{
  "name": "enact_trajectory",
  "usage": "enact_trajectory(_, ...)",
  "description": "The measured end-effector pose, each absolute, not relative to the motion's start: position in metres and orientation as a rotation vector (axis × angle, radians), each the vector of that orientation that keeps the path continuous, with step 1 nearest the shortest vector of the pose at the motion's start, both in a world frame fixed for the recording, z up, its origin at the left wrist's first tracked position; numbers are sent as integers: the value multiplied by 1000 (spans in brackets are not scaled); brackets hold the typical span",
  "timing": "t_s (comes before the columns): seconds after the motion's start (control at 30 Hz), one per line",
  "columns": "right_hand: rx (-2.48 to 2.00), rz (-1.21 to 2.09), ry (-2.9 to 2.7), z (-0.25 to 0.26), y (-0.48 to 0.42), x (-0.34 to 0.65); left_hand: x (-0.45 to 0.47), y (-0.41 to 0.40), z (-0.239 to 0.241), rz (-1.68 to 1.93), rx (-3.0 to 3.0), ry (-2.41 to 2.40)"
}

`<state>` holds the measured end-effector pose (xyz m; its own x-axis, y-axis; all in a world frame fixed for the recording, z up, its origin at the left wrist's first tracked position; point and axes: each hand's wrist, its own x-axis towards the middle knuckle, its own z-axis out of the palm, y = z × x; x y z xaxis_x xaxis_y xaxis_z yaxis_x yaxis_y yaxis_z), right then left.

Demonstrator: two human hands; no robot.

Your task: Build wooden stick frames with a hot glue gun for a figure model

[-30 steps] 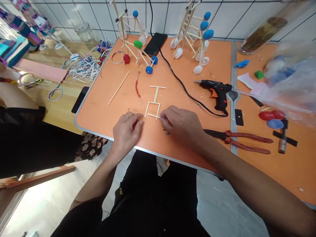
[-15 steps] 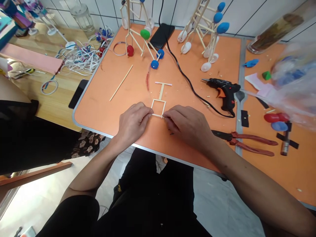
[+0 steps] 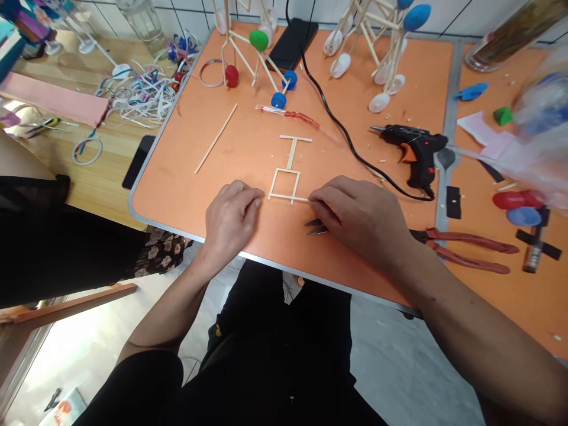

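A small frame of thin wooden sticks (image 3: pixel 286 176), a square with a T on top, lies flat on the orange table (image 3: pixel 186 177). My left hand (image 3: pixel 231 216) rests on the table with its fingers curled, fingertips just beside the frame's lower left corner. My right hand (image 3: pixel 359 216) pinches the right end of the frame's bottom stick. Red-handled pliers (image 3: pixel 470 251) lie under my right hand, and their tips show below my fingers.
A black hot glue gun (image 3: pixel 415 151) with its cable lies to the right. A loose stick (image 3: pixel 216 138) and a red straw (image 3: pixel 293 115) lie beyond the frame. Stick-and-ball models (image 3: pixel 252 53) and a phone (image 3: pixel 293 44) stand at the back. A person in black sits at the left.
My right hand slid right along the bottom stick to its end. My left hand drew back slightly from the frame's corner. The red straw now lies crosswise above the frame.
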<state>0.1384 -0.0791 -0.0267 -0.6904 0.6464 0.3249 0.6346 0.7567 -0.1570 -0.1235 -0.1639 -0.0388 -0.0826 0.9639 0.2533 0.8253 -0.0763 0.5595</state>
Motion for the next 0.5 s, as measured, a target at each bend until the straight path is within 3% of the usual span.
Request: enact_trajectory(0.5, -970, -112, -2681, -23, -84, 140, -119, -166, -38, 759, 2060, 1972)
